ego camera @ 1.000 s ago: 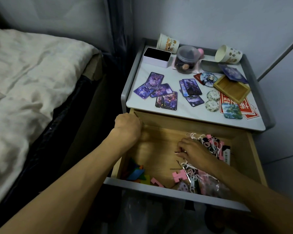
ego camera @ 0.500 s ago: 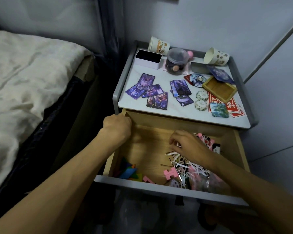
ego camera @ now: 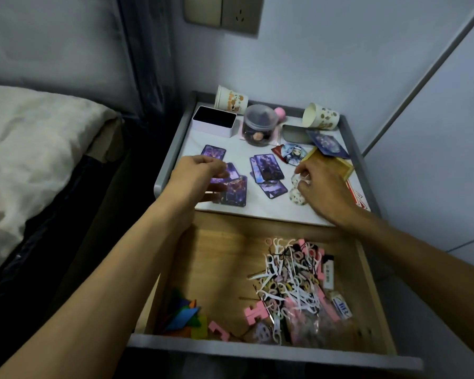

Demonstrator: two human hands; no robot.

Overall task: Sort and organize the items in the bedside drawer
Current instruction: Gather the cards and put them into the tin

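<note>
Beyond the open drawer, the left hand pinches a purple card on the counter. The right hand has its fingers curled round a small white piece.

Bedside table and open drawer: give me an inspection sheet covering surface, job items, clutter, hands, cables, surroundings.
Surface: white tabletop, grey rim; wooden drawer pulled open below.
Job's things: floss picks and pink pieces heaped at the drawer's right; coloured flat shapes in its front-left corner.
Clutter: purple cards, paper cups, clear jar, white box, wooden tray on the tabletop.
Hands: left hand over the cards, right hand by round badges; fingers curled, grips unclear.
Cables: nothing seen.
Surroundings: bed at left, wall socket above.
</note>
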